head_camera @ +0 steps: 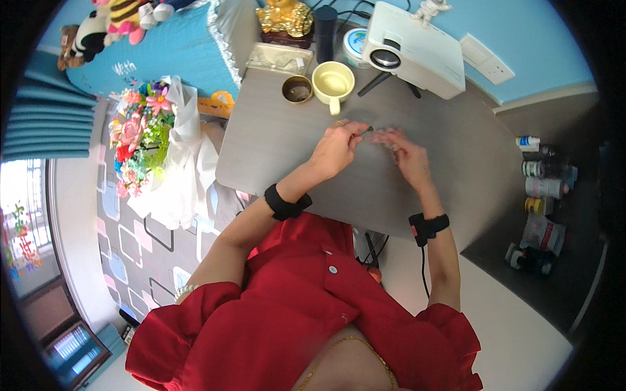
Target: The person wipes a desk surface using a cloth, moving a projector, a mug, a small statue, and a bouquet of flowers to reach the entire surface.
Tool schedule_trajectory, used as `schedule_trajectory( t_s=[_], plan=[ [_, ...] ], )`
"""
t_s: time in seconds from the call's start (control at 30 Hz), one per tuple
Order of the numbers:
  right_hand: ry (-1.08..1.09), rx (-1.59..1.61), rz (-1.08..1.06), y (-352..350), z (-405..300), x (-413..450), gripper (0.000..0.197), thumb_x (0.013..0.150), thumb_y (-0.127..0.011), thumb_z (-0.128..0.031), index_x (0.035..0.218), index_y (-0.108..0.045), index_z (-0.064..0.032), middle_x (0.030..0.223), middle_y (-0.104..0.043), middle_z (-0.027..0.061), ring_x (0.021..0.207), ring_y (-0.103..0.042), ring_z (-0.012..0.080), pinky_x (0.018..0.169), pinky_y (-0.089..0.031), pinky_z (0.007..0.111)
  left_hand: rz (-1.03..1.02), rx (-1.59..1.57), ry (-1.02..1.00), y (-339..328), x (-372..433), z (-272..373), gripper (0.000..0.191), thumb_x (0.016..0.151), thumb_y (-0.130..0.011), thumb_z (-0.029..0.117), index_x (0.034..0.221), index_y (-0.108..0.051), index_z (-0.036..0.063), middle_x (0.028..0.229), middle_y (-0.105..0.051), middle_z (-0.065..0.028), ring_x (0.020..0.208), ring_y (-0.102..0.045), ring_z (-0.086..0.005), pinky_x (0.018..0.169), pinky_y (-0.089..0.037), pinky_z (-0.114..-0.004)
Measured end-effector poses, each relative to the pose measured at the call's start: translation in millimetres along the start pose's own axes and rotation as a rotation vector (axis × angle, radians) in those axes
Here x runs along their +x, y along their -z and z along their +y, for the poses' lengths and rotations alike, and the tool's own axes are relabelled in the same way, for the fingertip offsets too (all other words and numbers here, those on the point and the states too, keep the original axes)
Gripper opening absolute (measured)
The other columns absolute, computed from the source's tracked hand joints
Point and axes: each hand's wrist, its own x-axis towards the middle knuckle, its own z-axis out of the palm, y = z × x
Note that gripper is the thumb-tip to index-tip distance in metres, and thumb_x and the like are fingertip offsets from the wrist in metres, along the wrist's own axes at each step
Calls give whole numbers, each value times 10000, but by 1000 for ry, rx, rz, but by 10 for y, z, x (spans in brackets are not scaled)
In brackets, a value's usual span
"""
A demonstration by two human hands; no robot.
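My left hand [334, 150] pinches a small, thin dark object [369, 130] between thumb and fingertips, above the grey tabletop [274, 141]. What exactly this object is, I cannot make out. Close to its tip, on the right side, is my right hand [410, 155]; its fingers are blurred by motion, so whether they hold anything is unclear. Beyond my left hand stands a pale yellow mug [333, 83] with its handle towards me. Just left of the mug is a small round brass-coloured bowl [297, 90], dark inside.
Along the back are a white projector [415, 54] on dark legs, a white tub [356, 48], a dark cylinder [325, 34], a golden figurine [284, 18] and a clear flat case [279, 58]. A bouquet [142, 132] lies left; several bottles [543, 185] stand on the right.
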Motion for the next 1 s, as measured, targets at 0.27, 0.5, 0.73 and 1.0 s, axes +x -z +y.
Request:
schedule_trajectory(
  t_s=[0.27,0.5,0.73,1.0],
  plan=[
    [-410,-283,304,151,519,324,370,835,-485,2,1157,-589,-148,1037,-624,165,896,-627,316,747,-508,374,292,-88,-2,688,-112,-5,246,798,-608,25,1041,-611,61,785,-611,-68,652,-577,-165,619,-466,-268],
    [-276,-279,100,-274,123,214,445,772,-506,27,1162,-573,-177,1225,-526,108,1103,-516,316,880,-452,370,531,46,163,1419,43,-839,215,784,-625,31,999,-627,46,764,-605,-72,661,-569,-158,635,-461,-260],
    [-213,-210,134,-335,6,171,409,768,-504,39,1125,-590,-142,1192,-527,159,1079,-523,322,878,-450,368,394,485,-19,1508,874,-1363,204,737,-609,27,938,-626,58,835,-617,-106,841,-557,-263,746,-463,-360],
    [-551,-58,46,52,-260,408,359,817,-493,3,1142,-576,-123,1149,-526,228,1011,-556,364,849,-467,380,112,681,256,1367,1165,-1415,302,775,-509,46,1035,-634,136,1062,-600,-102,1087,-507,-265,887,-447,-357]
  ],
)
